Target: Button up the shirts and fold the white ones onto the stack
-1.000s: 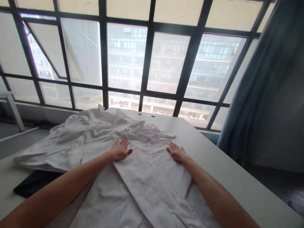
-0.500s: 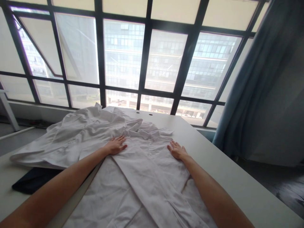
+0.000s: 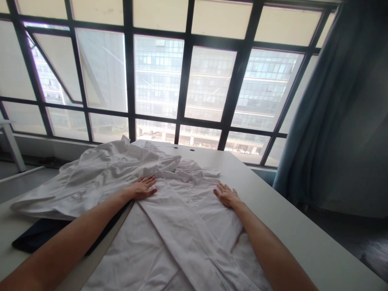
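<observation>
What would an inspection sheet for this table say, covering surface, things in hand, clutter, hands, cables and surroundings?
Surface: white table, bare along its right side, cloth over the rest.
Things in hand: white shirt spread flat, button front up, collar at the far end.
Clutter: crumpled white pile at the left, touching the shirt; dark cloth partly under the pile.
Hands: left hand and right hand lie open, palms down, on the shirt near its collar, one on each side.
Cables: nothing seen.
Surroundings: dark-framed window behind the table; blue curtain at the right.
</observation>
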Tool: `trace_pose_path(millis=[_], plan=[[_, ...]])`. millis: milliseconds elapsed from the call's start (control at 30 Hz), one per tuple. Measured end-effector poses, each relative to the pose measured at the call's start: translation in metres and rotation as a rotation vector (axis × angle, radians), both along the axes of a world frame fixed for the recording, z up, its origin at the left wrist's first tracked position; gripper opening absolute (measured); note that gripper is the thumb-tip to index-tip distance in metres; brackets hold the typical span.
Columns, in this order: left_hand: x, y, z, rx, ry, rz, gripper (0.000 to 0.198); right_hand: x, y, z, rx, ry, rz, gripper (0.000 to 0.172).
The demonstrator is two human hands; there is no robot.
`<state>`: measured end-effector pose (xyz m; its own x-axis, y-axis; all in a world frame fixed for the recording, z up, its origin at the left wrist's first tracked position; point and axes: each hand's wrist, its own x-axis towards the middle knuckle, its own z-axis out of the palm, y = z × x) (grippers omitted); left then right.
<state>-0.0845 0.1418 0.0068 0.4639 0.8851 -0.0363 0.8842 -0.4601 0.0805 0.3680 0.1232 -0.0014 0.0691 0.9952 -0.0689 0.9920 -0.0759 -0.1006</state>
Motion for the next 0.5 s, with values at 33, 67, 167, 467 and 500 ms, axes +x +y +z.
trace_pose_path(millis=[33,67,167,467,500], plan=[[0.000,0.000,0.001,0.003,-0.003,0.011,0.080,0.001,0.001,0.000,0.002,0.000,0.000,0.069],[0.002,0.001,0.001,0.008,-0.006,0.022,0.078,0.001,0.002,0.000,0.005,-0.003,0.003,0.069],[0.011,0.001,0.005,0.036,-0.009,0.055,0.076,0.000,0.002,0.001,0.038,-0.031,0.022,0.067],[0.037,-0.007,0.001,0.025,-0.060,-0.011,0.070,-0.003,-0.005,0.003,0.018,0.022,0.028,0.063],[0.037,-0.004,0.002,0.021,-0.079,-0.015,0.068,-0.001,-0.003,0.004,0.025,0.037,0.031,0.062]])
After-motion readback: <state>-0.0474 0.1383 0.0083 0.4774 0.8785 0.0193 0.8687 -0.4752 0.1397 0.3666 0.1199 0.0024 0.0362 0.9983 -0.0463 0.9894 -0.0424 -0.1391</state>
